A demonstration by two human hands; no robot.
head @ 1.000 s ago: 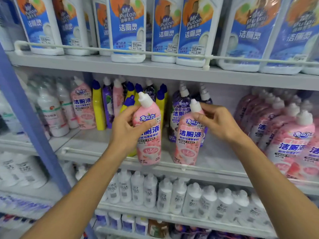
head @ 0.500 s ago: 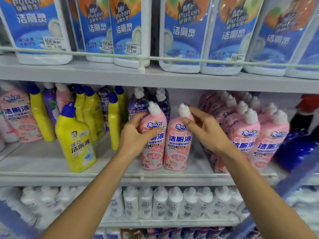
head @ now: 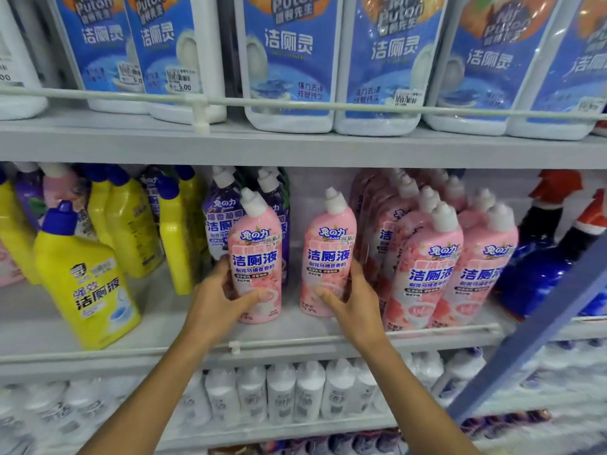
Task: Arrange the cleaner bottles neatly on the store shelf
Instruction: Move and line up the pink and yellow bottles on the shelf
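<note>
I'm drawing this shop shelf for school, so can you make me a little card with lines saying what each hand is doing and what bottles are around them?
left hand: grips the left pink bottle low on its body
right hand: grips the right pink bottle low down
standing: both upright on the middle shelf, a gap between them
left side: yellow bottles with blue caps
right side: row of more pink bottles
behind: purple bottles
above: big white bottles, blue labels
below: small white bottles
</note>
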